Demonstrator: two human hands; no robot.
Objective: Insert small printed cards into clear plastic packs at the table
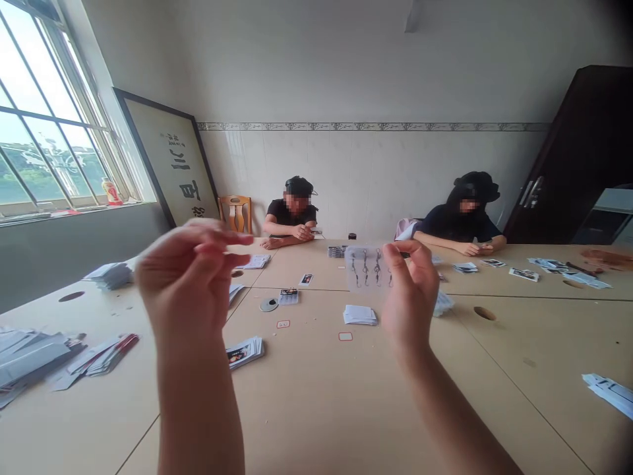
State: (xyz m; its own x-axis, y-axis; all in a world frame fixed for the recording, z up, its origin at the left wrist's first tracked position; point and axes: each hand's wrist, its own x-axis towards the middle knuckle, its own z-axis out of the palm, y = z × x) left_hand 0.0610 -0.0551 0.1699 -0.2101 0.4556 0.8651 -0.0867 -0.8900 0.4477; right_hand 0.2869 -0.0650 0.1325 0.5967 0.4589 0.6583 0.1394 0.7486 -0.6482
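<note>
My right hand (413, 290) grips a small clear plastic box (352, 280) by its right end, thumb on the near face. Several fishing hooks with swivels (377, 269) hang in a row inside it. To the left and apart from the box, my left hand (190, 277) is raised with curled fingers, thumb against the fingers. Anything between them is too small or blurred to make out. Below the box lies a stack of white cards (360, 315). Another small case with a dark label (289, 296) rests on the table between my hands.
The wide wooden table (316, 409) carries card piles (246, 353) and paper bundles (34, 356). It has round cable holes (485, 313) and a metal disc (268, 305). Two people (291, 214) sit across, one at the right (459, 218). Stacked cases (337, 251) stand at the far edge.
</note>
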